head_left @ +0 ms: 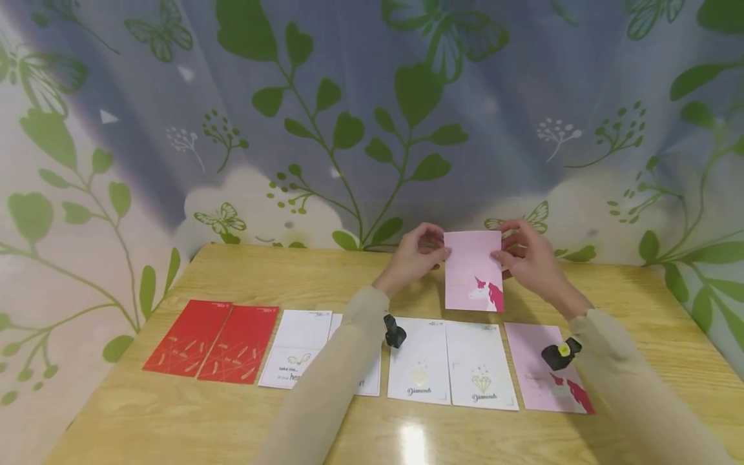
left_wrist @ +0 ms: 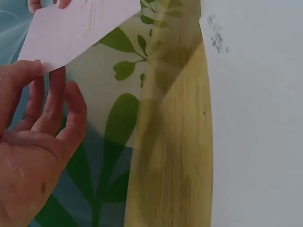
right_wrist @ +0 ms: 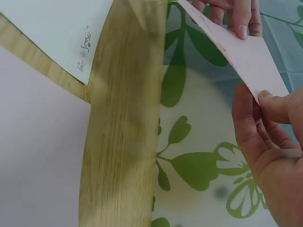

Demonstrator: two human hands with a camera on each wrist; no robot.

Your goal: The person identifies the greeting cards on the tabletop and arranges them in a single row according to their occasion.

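hands (head_left: 414, 253) pinch pink card (head_left: 473, 271); fingertips hidden behind.

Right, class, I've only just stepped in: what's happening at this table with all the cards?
A person holds a pink rectangular card with a unicorn print upright above the pale wooden table. The left hand pinches its upper left corner and the right hand its upper right. In front of them a row of cards lies flat: two red cards, two white cards with script lettering, two white diamond-print cards and another pink unicorn card. A leaf-patterned curtain hangs behind.
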